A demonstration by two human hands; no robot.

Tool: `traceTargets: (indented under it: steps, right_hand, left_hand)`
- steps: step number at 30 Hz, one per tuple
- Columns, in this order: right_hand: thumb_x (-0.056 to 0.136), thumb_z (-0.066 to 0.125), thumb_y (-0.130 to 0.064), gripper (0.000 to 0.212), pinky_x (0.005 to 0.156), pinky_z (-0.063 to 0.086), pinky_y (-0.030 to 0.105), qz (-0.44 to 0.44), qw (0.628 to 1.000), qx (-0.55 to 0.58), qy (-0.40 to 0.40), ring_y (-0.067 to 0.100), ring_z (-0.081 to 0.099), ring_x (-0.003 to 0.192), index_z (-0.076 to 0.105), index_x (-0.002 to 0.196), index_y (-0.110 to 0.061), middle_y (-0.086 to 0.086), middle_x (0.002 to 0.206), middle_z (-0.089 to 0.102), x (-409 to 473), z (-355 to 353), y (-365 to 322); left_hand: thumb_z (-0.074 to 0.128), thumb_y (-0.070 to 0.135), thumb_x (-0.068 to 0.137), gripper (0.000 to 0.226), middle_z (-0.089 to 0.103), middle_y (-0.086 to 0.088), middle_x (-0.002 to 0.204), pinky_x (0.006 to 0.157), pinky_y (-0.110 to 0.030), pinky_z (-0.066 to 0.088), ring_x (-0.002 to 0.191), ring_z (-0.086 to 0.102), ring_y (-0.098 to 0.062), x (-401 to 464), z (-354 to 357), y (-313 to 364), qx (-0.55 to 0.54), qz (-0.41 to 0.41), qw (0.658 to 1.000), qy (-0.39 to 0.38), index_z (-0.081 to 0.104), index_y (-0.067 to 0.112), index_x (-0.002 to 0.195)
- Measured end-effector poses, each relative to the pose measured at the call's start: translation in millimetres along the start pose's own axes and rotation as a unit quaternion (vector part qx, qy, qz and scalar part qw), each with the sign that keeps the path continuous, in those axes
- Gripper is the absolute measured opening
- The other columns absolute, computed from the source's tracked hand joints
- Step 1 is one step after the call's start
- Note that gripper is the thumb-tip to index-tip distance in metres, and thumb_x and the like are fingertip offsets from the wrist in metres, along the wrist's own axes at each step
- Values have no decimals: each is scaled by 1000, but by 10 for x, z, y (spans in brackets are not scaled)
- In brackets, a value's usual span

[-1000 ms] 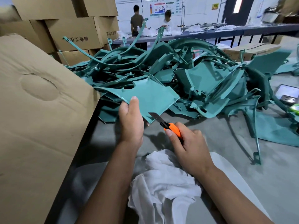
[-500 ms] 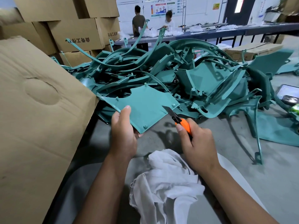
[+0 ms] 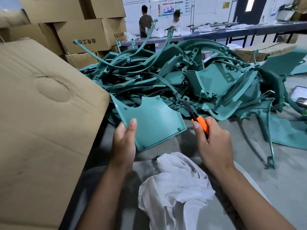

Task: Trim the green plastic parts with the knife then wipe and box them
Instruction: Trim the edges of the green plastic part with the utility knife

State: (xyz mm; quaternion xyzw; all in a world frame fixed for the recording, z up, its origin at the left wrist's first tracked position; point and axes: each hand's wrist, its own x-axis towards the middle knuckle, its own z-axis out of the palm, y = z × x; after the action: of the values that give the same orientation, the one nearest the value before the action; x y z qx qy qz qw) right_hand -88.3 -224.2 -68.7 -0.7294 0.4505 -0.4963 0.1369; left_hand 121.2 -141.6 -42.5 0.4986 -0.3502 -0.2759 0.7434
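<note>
My left hand (image 3: 124, 140) grips a flat green plastic panel (image 3: 154, 120) by its lower left edge, thumb on top, and holds it tilted above the grey table (image 3: 249, 163). My right hand (image 3: 214, 143) grips an orange utility knife (image 3: 200, 123) with its dark blade out, pointing up-left just beside the panel's right edge. A crumpled white cloth (image 3: 176, 186) lies on the table below both hands. Behind the panel, a large tangled pile of green plastic parts (image 3: 191, 80) covers the table.
A big cardboard box flap (image 3: 41, 122) fills the left side. Stacked cardboard boxes (image 3: 79, 35) stand at the back left. A phone (image 3: 299, 97) lies at the right edge. Two people (image 3: 146, 20) stand at a far bench. Another green sheet (image 3: 289, 131) lies flat on the right.
My left hand has turned the panel and brought it nearer, showing more of its flat face. My right hand has moved the knife up and right, to the panel's right edge.
</note>
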Motion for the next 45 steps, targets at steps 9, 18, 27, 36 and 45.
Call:
traceTargets:
  steps: [9,18,27,36,45]
  right_hand:
    - [109,48,-39,31,48,41,45,-28,991,121,-39,22,49,50,52,87,-18,6,60,53,2,-29,-52]
    - [107,47,-42,38,54,43,51,-30,981,183,-54,33,53,57,50,83,-14,14,65,55,-15,-61,-123]
    - [109,43,-42,29,49,35,41,-108,965,204,-127,16,43,49,49,80,-44,-2,58,46,-90,-85,-292]
    - [108,47,-33,37,55,28,21,-100,956,204,-186,13,39,50,48,76,-16,-2,58,43,-123,-55,-267]
    - [110,46,-32,36,54,29,21,-77,940,259,-207,6,36,53,47,75,-22,-6,59,40,-163,-34,-357]
  left_hand:
    - [51,35,96,43,69,-10,132,106,-45,51,122,66,-25,-117,-124,-49,-98,-64,993,15,63,13,130]
    - [57,43,94,35,77,-12,105,74,-30,59,97,74,-23,-186,4,-104,-61,-52,996,-32,80,17,104]
    - [42,60,98,53,75,9,82,63,-14,49,74,68,-2,-32,-112,-264,127,6,990,-55,72,17,99]
    - [42,71,93,55,69,9,69,57,-20,47,64,63,-5,-60,-85,-221,130,-27,989,-70,74,26,85]
    - [36,57,97,61,51,10,46,44,-16,38,43,48,-3,-102,-16,-83,120,-60,988,-72,67,27,54]
